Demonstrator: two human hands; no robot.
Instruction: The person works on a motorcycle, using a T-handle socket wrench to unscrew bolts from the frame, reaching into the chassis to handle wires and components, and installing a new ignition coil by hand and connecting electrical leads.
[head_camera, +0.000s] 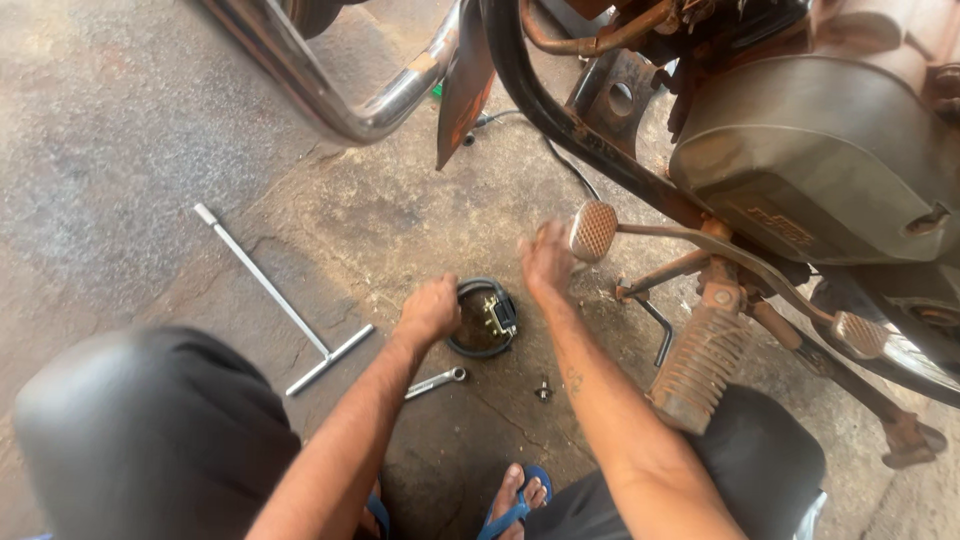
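Note:
My left hand (430, 310) is down on the concrete floor, fingers curled against the rim of a small black round dish (462, 345) that holds a brass and black part (497, 312). Whether it grips the rim I cannot tell. My right hand (546, 262) is raised just left of the motorcycle's round-ended pedal (593, 231), blurred, fingers loosely bent with nothing seen in them. A ring spanner (437, 382) lies on the floor under my left forearm. A small bolt-like piece (543, 390) lies between my arms.
A long T-handle socket wrench (285, 307) lies on the floor at left. The motorcycle's engine cover (800, 160), ribbed footrest (700, 365), frame tube (560, 120) and chrome pipe (330, 95) fill the top and right. My knees and a blue sandal (515, 500) are at the bottom.

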